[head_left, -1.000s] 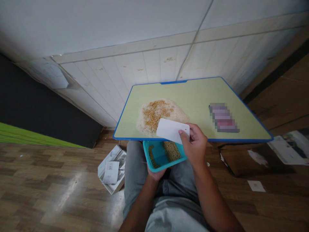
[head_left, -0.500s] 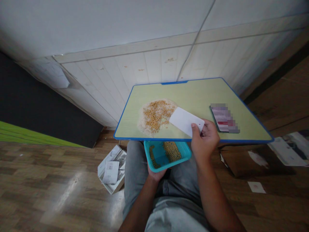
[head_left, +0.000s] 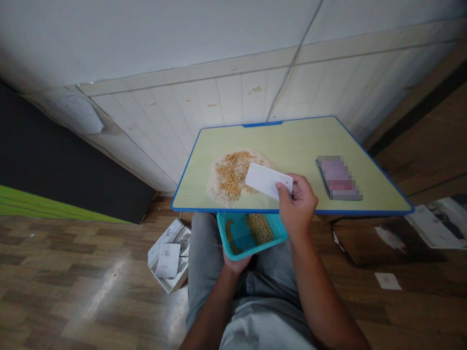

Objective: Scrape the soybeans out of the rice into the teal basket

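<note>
Between thumb and fingers my right hand (head_left: pixel 298 203) pinches a white card (head_left: pixel 265 179) by its right end. The card's left end hangs over the right side of a pile of yellow soybeans (head_left: pixel 229 183) mixed with pale rice grains (head_left: pixel 216 194). My left hand (head_left: pixel 236 264) holds a teal plastic tub (head_left: pixel 241 255) from below, under the table's near edge; most of its fingers are hidden. Inside the tub, round beans (head_left: pixel 260 229) lie heaped on the right and in a thin strip on the left, with bare bottom between.
The small table (head_left: pixel 299 141) has a blue rim and stands against the wall. A phone-like flat object (head_left: pixel 337 177), partly pixelated, lies on its right. An open white box (head_left: pixel 170 257) sits on the floor at left, a cardboard box (head_left: pixel 365 243) at right.
My right hand has moved left with the card, bringing the card's end farther over the pile. The tub and my left hand have stayed in place.
</note>
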### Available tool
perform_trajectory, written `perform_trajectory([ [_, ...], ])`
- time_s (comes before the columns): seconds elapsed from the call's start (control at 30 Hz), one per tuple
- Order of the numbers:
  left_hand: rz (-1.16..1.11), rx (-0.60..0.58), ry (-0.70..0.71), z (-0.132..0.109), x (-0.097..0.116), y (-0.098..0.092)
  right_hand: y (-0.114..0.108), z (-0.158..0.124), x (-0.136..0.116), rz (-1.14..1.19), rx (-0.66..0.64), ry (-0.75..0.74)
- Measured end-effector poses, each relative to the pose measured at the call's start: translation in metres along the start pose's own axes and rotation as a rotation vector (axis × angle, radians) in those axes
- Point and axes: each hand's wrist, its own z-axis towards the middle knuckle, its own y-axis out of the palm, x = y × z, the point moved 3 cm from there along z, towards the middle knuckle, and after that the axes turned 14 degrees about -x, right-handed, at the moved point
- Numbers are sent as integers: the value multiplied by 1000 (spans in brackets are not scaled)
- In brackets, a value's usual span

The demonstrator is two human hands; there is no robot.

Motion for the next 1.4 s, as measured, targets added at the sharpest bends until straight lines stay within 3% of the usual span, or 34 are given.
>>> perform_trajectory([
  [0.23, -41, -8, 17, 7, -4, -10, 5, 10, 2, -6, -15, -7],
  [0.63, -57, -4, 21, 6, -4, -9, 8, 11, 4, 105, -66, -1],
  [0.87, 33, -27, 37, 4, -3, -13, 3, 8, 8, 58, -61, 12],
  [1.4, -67, -14, -9, -1, 0, 9, -3, 2, 6, 107, -105, 44],
])
